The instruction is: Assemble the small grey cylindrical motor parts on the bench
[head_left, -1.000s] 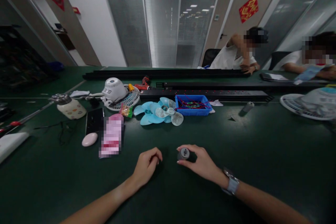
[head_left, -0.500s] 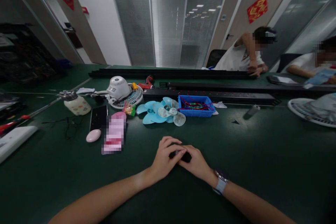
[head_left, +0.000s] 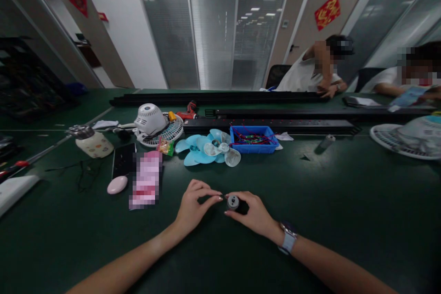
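Observation:
My right hand (head_left: 253, 211) is curled round a small round metal motor (head_left: 233, 202), thumb on the near side and fingers on the far side. The motor stands on end at the table's middle, its grey face with a dark centre hole turned up towards me. Just left of it, my left hand (head_left: 196, 202) is closed in a pinch, thumb and forefinger tips nearly meeting. A tiny dark bit shows at those tips, too small to name. The left fingertips are apart from the motor.
Beyond my hands lie blue fan blades (head_left: 210, 147) and a blue bin (head_left: 257, 140) of wires. A phone (head_left: 123, 161), a pink oval case (head_left: 117, 185) and a jug (head_left: 91, 141) are left. Another metal cylinder (head_left: 325, 144) stands right. Two people work across the table.
My left hand has drawn back leftward from over the motor, which now shows its top face. The right hand still holds it. The whole view has shifted slightly.

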`<action>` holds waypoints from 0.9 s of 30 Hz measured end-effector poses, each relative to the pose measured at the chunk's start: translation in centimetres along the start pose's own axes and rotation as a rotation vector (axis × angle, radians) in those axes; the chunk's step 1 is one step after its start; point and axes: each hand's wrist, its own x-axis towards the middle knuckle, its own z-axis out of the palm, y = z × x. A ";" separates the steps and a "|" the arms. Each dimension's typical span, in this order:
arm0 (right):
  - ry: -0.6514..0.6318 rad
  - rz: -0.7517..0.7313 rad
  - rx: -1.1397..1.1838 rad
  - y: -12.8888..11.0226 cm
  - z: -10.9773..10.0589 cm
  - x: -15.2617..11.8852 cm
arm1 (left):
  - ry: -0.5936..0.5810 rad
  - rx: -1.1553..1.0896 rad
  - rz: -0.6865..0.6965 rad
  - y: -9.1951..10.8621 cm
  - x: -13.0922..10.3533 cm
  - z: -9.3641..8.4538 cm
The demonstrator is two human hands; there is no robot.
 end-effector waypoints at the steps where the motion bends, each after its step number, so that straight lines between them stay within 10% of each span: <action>1: 0.000 0.003 -0.003 -0.1 0.0 0.0 | -0.026 0.019 -0.032 -0.6 -0.3 0.1; 9: 0.041 0.094 -0.027 -0.4 -4.0 -1.0 | -0.239 0.146 -0.094 -2.4 -0.5 1.0; 18: 0.555 0.290 -0.433 10.0 -16.7 -8.9 | -0.235 0.178 -0.103 -1.7 -0.4 0.7; 22: 0.609 0.325 -0.443 11.6 -17.3 -10.1 | -0.160 0.109 -0.161 -1.4 -0.6 0.6; 27: 0.862 0.079 -0.675 7.9 -15.8 -8.8 | -0.122 0.058 -0.203 -1.1 -0.7 0.4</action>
